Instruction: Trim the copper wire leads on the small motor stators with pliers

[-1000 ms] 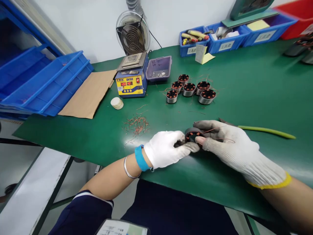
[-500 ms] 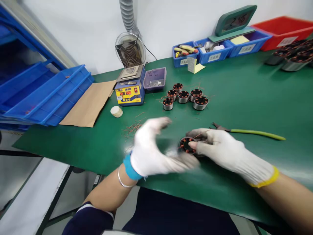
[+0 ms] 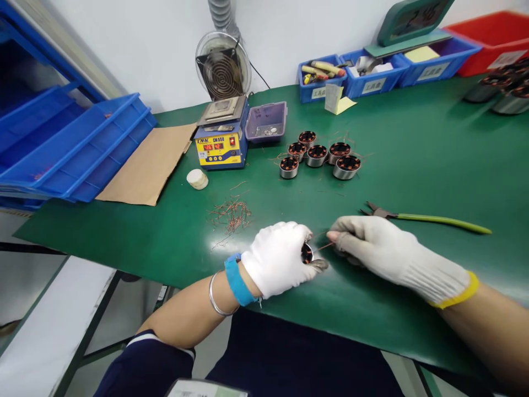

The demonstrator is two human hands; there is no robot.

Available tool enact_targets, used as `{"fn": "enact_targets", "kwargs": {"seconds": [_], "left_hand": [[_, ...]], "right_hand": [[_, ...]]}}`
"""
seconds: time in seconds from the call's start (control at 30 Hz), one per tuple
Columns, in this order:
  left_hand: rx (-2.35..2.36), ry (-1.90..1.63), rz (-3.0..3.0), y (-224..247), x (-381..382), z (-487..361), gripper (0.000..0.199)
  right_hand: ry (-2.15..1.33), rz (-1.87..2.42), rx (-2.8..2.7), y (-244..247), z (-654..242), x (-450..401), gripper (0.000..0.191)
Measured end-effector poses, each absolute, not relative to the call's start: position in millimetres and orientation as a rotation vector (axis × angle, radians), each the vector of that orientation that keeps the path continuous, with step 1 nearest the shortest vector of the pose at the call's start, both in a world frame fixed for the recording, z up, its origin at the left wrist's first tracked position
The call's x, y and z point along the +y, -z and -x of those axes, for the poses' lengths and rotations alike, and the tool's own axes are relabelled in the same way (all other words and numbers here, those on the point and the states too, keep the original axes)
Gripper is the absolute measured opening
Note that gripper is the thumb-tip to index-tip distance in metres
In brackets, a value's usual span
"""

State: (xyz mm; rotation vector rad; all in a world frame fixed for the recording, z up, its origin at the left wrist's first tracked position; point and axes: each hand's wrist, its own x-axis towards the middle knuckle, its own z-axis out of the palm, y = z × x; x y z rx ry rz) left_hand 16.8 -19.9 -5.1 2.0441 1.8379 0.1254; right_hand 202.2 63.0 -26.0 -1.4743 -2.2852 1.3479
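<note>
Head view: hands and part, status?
White-gloved left hand grips round silver metal part. White-gloved right hand pinches thin copper wire. Green-handled metal pliers beyond right hand, clear of part.

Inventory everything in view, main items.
Round copper-wound metal rings: 6, silver-black, centre; more far right
Slim metal cutters: 1, green grips, right
Thin wire scraps: one pile, copper, left
Boxy display unit: 1, blue-yellow, rear
Rectangular plastic tray: 1, purple, rear
Plastic bins: 3 blue, 1 red, rear right
Stacked plastic trays: several, blue, left
Round fan: 1, black, rear
Left hand: 1, white-gloved, around another ring
Right hand: 1, white-gloved, pinching wire
</note>
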Motion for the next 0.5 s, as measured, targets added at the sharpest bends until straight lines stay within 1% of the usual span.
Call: {"fn": "enact_targets", "kwargs": {"seconds": [0.1, 0.13, 0.17, 0.27, 0.33, 0.43, 0.5], "left_hand": [[1.829, -0.116, -2.019, 3.4, -19.4, -11.5, 0.041], [1.830, -0.117, -2.016, 3.2, -19.1, -10.2, 0.042], [1.835, -0.119, -2.014, 3.2, -18.9, -9.3, 0.042], [1.853, -0.118, -2.038, 3.5, -18.5, -8.5, 0.041], [1.850, -0.097, -2.074, 2.6, -18.8, -7.9, 0.038], [1.830, -0.040, -2.128, -1.2, -21.4, -4.9, 0.034], [1.863, -0.081, -2.191, -3.7, -25.6, -2.8, 0.042]], "right_hand": [[-1.338, 1.614, -1.889, 21.5, -213.9, 71.1, 0.032], [-1.314, 1.635, -1.857, 20.0, -215.4, 71.4, 0.033], [-1.298, 1.640, -1.911, 18.8, -214.9, 70.1, 0.035], [-1.254, 1.569, -2.335, 17.5, -203.2, 61.4, 0.042], [-1.260, 1.539, -2.439, 18.1, -196.1, 58.0, 0.042], [-1.277, 1.693, -2.095, 20.9, -210.3, 65.7, 0.040], [-1.031, 1.774, -1.922, 25.5, -240.7, 78.7, 0.044]]}}
